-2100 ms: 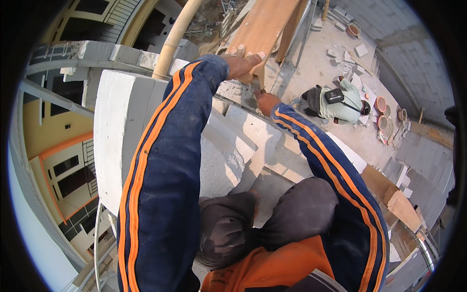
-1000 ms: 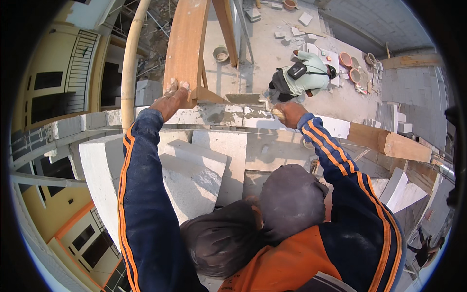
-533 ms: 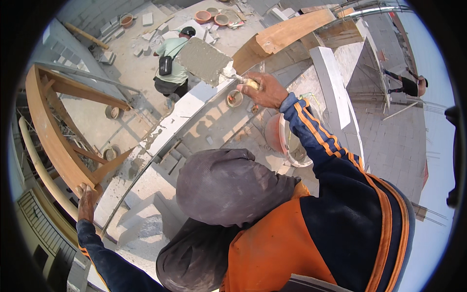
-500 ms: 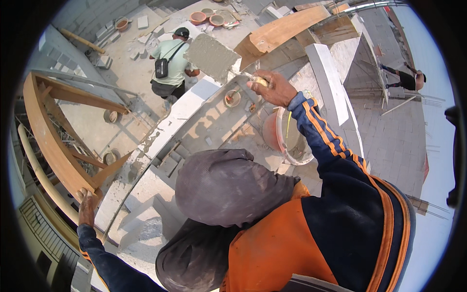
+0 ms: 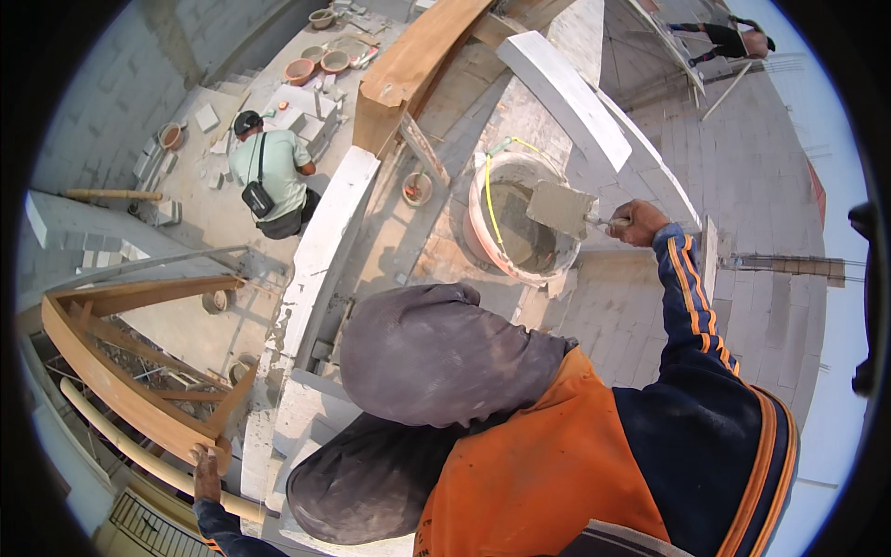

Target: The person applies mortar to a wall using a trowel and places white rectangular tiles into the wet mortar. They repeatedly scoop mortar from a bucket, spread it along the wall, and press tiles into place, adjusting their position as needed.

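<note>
My right hand [image 5: 638, 223] is closed round the handle of a trowel [image 5: 561, 209], whose blade carries grey mortar. The blade is over the right part of a reddish bucket [image 5: 475, 227] with wet grey mortar inside and a yellow-green cord across its rim. Far to the left, my left hand [image 5: 206, 473] grips the near end of a curved wooden frame [image 5: 121, 376], fingers over its edge. Between my hands my dark-trousered knees are bent above a pale block wall [image 5: 320, 251], whose top has mortar smears.
A co-worker [image 5: 277, 176] bends over white blocks on the lower floor. A large timber piece [image 5: 422, 56] and a white block beam [image 5: 566, 97] stand beyond the bucket. A small bucket [image 5: 417, 189] sits left of it. Another person [image 5: 733, 42] is at the upper right.
My right hand has swung the trowel right and down, from above the wall to over the mortar bucket. The view has turned; my left hand still holds the wooden frame.
</note>
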`<state>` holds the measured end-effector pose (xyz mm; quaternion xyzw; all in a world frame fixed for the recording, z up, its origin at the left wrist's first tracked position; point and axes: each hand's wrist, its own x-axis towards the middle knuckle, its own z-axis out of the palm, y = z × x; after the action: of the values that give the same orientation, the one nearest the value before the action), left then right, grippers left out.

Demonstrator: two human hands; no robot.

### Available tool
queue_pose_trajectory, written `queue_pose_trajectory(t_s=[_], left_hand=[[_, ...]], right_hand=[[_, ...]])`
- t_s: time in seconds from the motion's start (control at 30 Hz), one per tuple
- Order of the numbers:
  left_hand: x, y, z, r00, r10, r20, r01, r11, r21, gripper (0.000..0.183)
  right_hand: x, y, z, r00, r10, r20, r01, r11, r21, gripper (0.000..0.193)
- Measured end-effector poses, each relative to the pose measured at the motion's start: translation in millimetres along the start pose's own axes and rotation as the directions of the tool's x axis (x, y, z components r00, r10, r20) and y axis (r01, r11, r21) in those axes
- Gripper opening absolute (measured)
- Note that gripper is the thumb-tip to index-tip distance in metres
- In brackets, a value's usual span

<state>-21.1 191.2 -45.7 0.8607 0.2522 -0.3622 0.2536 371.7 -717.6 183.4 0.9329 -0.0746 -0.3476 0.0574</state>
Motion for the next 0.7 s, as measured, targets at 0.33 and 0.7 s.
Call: queue_pose_trajectory(t_s=[0.33,0.7], left_hand=[[1.2,-11.8,1.7,0.928,0.372,0.004,-0.318,0.788,0.527,0.037],[-19.8,36.0,-6.7,0.931,0.365,0.000,-0.316,0.807,0.499,0.037]], right_hand=[[64.5,-77.3,131.5,0.996,0.051,-0.079,-0.065,0.982,-0.176,0.031],[101.2,-13.0,185.7,0.994,-0.098,-0.051,0.110,0.887,0.448,0.027]])
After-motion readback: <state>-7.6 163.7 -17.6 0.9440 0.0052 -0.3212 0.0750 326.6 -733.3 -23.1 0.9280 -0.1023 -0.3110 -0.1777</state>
